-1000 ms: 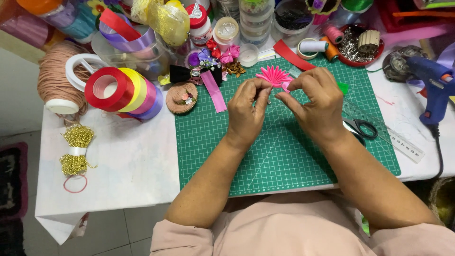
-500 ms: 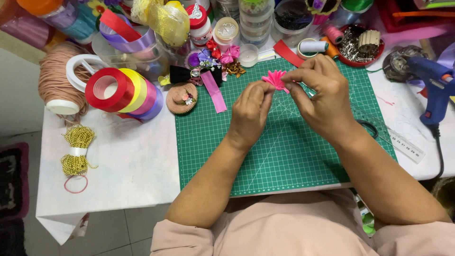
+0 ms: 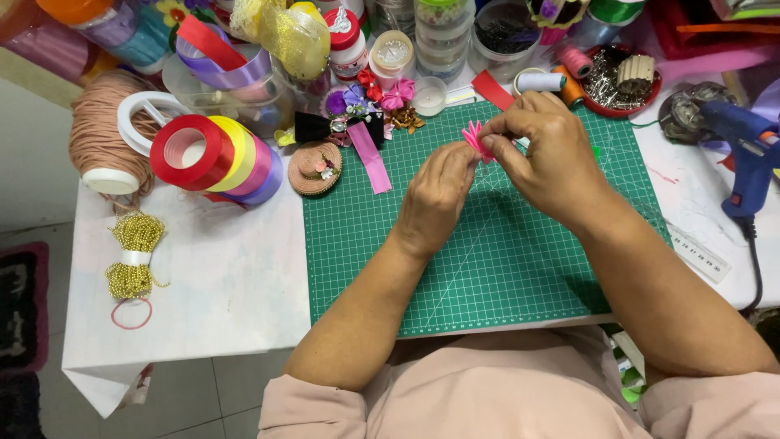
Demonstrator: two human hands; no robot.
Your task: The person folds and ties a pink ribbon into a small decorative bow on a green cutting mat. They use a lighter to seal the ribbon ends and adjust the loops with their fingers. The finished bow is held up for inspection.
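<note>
Above the green cutting mat (image 3: 487, 268), both my hands pinch a small pink ribbon flower (image 3: 474, 138). My left hand (image 3: 435, 199) grips it from below with curled fingers. My right hand (image 3: 548, 158) closes on it from the right and above, hiding most of the petals. A loose pink ribbon strip (image 3: 371, 157) lies on the mat's far left corner.
Stacked ribbon rolls in red, yellow, pink and purple (image 3: 215, 154) lie left of the mat, beside a large spool of tan cord (image 3: 101, 134) and a gold bead bundle (image 3: 134, 256). A blue glue gun (image 3: 743, 150) and a ruler (image 3: 699, 252) lie right. Jars and containers crowd the far edge.
Both hands have lifted the pink flower slightly and turned it, so the right hand now covers more of it. The scissors seen earlier by the right wrist are now hidden.
</note>
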